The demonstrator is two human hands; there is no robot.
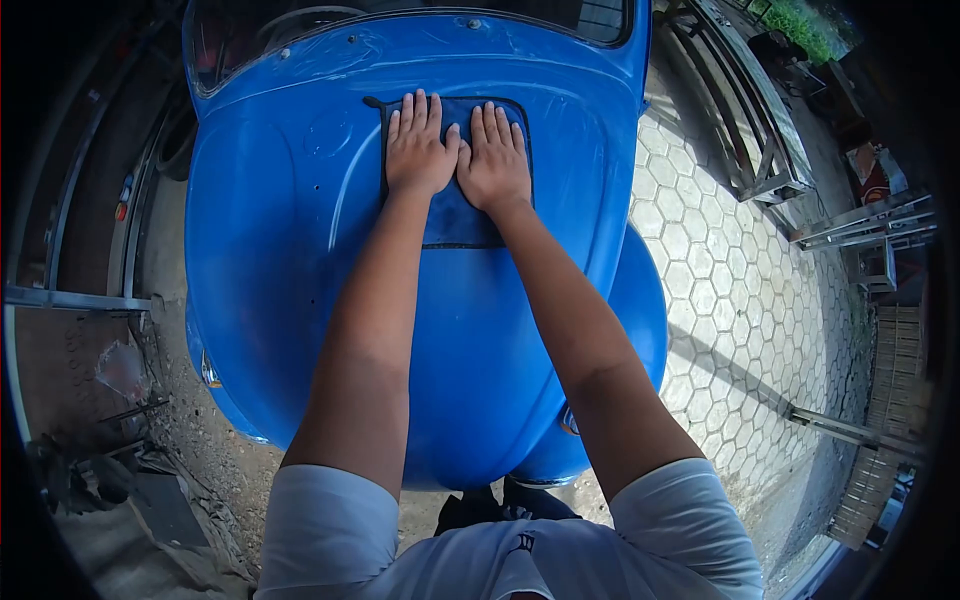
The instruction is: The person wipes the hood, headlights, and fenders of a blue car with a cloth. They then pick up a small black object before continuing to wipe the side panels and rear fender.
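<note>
Outdoors, hexagon paving (740, 290) to the right, dirt and scrap on the left. Head view, only one: blue car hood (290, 270) fills centre, windscreen (400, 20) at top, fender (640, 310) bulging on right side. Dark blue cloth (455, 215) lying flat on upper hood, just below windscreen edge. Left hand (418, 150) pressed palm-down on cloth, fingers straight & spread a little, gripping nothing. Right hand (493, 160) same, flat & open on cloth, thumb touching left thumb. Both arms stretched fwd, white sleeves at bottom. Metal frames (760, 130) stacked far right, apart from car. Shoes just visible under hood's front edge.
</note>
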